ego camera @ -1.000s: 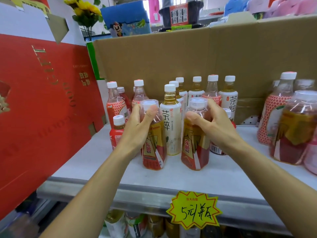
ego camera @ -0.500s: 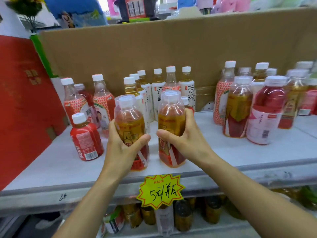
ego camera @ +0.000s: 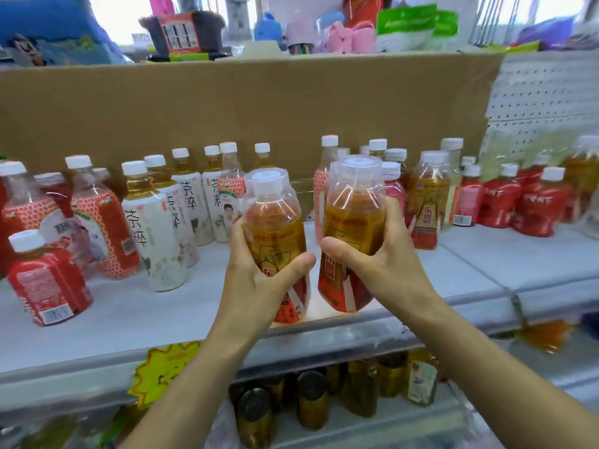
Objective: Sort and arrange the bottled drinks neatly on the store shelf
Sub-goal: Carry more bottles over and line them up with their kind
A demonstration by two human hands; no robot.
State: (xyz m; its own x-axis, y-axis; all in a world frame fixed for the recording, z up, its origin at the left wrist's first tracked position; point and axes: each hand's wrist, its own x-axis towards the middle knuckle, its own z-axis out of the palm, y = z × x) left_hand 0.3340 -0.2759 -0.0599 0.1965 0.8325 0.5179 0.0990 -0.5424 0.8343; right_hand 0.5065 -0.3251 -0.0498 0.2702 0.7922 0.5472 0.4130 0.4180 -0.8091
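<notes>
A shop, seemingly: bottled drinks [ego camera: 152, 222] crowd a shelf [ego camera: 129, 319] bearing a yellow price tag [ego camera: 162, 371].

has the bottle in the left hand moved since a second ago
Yes. The bottle in the left hand went right: once left of the front white bottle, now right of it.

Amber bottles [ego camera: 275, 222] in left hand [ego camera: 254, 286], right hand [ego camera: 382, 264]

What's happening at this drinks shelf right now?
A person is sorting bottled drinks. The left hand grips one amber tea bottle, the right hand a second amber bottle, side by side at the front of the shelf. Behind on the left stand white-labelled tea bottles; red bottles stand to the right.
</notes>
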